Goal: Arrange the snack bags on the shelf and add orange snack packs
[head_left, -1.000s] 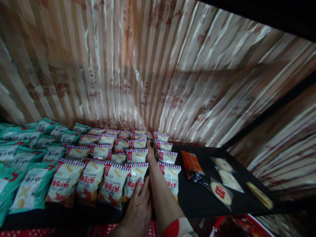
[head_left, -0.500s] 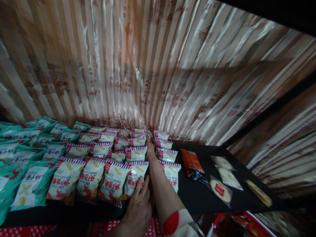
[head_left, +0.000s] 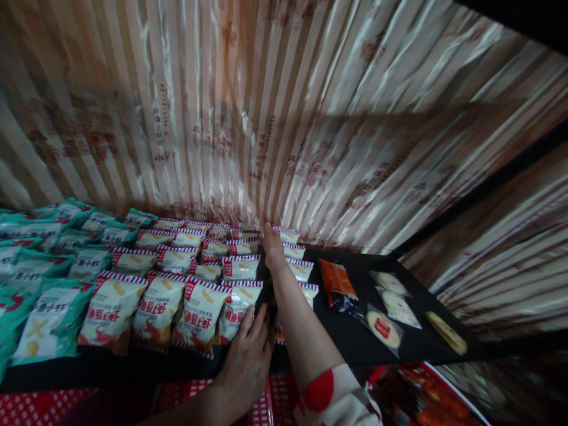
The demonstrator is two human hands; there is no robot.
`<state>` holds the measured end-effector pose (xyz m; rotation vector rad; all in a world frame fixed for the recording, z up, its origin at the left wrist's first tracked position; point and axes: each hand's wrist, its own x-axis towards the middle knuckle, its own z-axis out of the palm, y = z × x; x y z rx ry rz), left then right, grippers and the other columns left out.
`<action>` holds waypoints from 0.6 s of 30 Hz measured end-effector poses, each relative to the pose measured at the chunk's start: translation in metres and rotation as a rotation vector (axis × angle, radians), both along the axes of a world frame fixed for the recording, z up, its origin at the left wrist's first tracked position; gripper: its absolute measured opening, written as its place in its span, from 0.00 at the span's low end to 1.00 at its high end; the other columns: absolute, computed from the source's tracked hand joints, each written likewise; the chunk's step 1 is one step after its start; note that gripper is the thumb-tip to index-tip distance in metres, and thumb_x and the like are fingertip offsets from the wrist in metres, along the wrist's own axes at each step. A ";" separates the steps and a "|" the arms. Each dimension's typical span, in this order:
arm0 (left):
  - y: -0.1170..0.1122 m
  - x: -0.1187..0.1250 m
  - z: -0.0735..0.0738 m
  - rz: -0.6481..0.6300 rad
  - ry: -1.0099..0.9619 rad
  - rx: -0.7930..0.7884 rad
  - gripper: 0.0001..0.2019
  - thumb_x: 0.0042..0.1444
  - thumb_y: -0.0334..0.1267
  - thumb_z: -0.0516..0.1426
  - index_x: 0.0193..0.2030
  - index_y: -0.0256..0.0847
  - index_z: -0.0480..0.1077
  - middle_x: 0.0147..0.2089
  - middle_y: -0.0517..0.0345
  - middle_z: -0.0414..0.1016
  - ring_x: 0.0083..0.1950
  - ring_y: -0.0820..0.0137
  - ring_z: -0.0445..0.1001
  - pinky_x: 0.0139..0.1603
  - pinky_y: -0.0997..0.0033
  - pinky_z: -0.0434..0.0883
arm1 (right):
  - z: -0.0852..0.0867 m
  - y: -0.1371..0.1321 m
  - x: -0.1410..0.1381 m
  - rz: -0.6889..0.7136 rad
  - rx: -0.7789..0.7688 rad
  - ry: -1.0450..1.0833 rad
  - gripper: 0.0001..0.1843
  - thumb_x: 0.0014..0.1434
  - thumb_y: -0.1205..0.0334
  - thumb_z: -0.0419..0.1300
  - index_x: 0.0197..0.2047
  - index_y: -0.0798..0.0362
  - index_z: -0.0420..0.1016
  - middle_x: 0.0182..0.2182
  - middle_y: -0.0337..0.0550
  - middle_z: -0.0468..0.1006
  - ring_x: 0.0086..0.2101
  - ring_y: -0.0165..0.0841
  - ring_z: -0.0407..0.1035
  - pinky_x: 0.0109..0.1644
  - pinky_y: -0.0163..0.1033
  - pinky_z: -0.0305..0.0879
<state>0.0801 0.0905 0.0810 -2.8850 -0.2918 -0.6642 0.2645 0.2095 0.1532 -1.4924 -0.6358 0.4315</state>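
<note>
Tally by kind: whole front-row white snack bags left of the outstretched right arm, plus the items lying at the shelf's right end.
White snack bags: 4
Orange packet: 1
Clear-wrapped round pieces: 3
Long yellowish item: 1
Total: 9

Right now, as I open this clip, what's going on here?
A person has both bare hands at rows of snack bags on a black shelf. The left hand appears to rest against a white front bag; the right hand reaches to the back, its grasp unclear. Teal bags sit left, an orange packet right.
</note>
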 end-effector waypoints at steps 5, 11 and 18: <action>-0.006 -0.001 -0.004 -0.030 -0.026 -0.042 0.21 0.58 0.38 0.51 0.55 0.29 0.68 0.63 0.40 0.63 0.70 0.52 0.45 0.69 0.47 0.32 | 0.038 -0.073 -0.015 -0.059 0.109 -0.299 0.26 0.61 0.46 0.50 0.55 0.52 0.70 0.55 0.45 0.73 0.57 0.37 0.63 0.63 0.47 0.52; -0.020 -0.005 -0.010 -0.102 -0.022 -0.074 0.27 0.61 0.38 0.49 0.66 0.30 0.54 0.70 0.41 0.47 0.71 0.54 0.42 0.70 0.52 0.38 | 0.022 -0.180 -0.009 -0.363 0.092 -0.449 0.27 0.62 0.48 0.49 0.59 0.54 0.65 0.57 0.49 0.69 0.57 0.38 0.62 0.63 0.49 0.54; -0.049 -0.002 -0.021 -0.170 -0.039 -0.110 0.27 0.60 0.34 0.50 0.66 0.32 0.55 0.70 0.43 0.48 0.71 0.54 0.43 0.69 0.53 0.47 | -0.053 -0.216 0.010 -0.415 -0.139 -0.233 0.34 0.59 0.42 0.49 0.60 0.57 0.63 0.58 0.54 0.67 0.57 0.41 0.60 0.62 0.48 0.52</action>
